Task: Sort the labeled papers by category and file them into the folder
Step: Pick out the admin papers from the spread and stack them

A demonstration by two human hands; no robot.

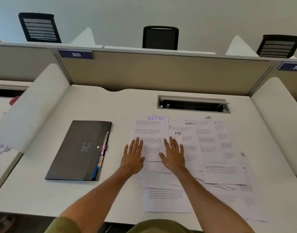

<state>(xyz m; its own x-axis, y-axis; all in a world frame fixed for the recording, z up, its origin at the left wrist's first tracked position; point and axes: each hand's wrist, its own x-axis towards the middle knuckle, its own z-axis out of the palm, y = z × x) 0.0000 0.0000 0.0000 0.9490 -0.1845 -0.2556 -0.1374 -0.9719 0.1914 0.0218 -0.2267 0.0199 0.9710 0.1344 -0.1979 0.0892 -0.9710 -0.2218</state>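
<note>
On the worktop (110, 106), right of centre, the labeled papers (211, 148) lie fanned and overlapping, with the ADMIN sheet (149, 132) uppermost at their left. My left hand (133, 157) and right hand (173, 157) press flat on its two edges, each grip wide, holding nothing. The folder (77, 152) lies closed, apart to the left. Judged: sorting barely begun. Next: lift ADMIN clear, then gather the HR sheets.

Bright, soft, even light washes over the white desk (43, 190), and only thin, faint shadows hug the near edge of the dark folder (77, 148) and the overlapping papers (211, 148). Wide-angle bend bows the partition (161, 73) and tilts the chairs (160, 37) up top; the left edge smears into blur, and the small print reads soft, only the big handwritten labels legible.
</note>
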